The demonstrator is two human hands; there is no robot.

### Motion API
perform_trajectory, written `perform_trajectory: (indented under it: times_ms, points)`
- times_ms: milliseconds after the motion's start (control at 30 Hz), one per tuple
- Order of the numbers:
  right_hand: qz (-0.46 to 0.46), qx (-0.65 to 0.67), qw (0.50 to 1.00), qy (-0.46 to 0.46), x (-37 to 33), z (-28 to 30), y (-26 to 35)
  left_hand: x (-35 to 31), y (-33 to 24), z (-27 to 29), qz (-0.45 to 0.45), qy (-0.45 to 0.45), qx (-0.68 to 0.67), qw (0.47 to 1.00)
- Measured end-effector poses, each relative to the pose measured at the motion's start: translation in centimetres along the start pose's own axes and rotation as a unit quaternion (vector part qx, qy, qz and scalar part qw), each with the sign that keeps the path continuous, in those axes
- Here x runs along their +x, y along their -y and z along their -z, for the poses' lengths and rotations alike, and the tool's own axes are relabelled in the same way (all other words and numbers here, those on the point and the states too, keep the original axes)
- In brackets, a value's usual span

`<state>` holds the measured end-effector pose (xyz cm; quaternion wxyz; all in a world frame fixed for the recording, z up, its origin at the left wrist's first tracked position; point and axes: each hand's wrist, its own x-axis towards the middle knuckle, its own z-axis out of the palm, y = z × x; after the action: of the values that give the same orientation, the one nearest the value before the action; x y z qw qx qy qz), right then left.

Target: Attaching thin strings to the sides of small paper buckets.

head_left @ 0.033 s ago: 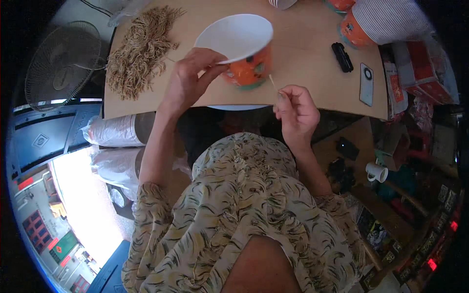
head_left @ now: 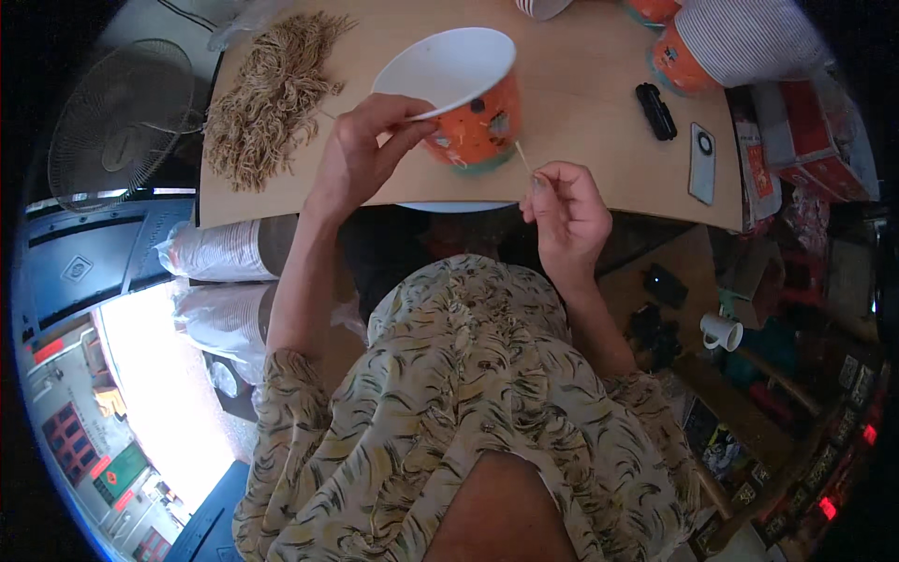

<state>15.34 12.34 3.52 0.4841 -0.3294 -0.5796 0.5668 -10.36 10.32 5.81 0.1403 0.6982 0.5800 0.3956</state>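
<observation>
My left hand [head_left: 367,150] grips the near rim of an orange paper bowl [head_left: 468,112] with a white inside, tilted on the wooden table [head_left: 590,103]. My right hand [head_left: 562,211] sits just off the table's front edge and pinches a thin pale stick [head_left: 522,155] between thumb and fingers. The stick's tip points up at the bowl's lower side. A loose pile of tan fibre strands [head_left: 267,98] lies on the table to the left of the bowl.
A stack of orange paper bowls [head_left: 726,42] stands at the back right, with a small black object [head_left: 655,110] and a phone [head_left: 702,164] beside it. A fan [head_left: 117,122] stands left of the table. Bagged cup stacks [head_left: 220,248] lie below it; a white mug [head_left: 721,330] sits lower right.
</observation>
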Motion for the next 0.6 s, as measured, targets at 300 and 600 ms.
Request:
perform_trajectory:
  times_ms: [300,600]
  points:
    - [0.075,-0.034,0.996,0.043,2.4,-2.7,-0.7,-0.2,0.4,0.6,0.153,0.024,-0.205,0.966]
    - [0.232,-0.217,0.948,0.006,4.3,-3.0,-1.3,-0.7,2.4,0.9,0.163,0.056,-0.278,0.945]
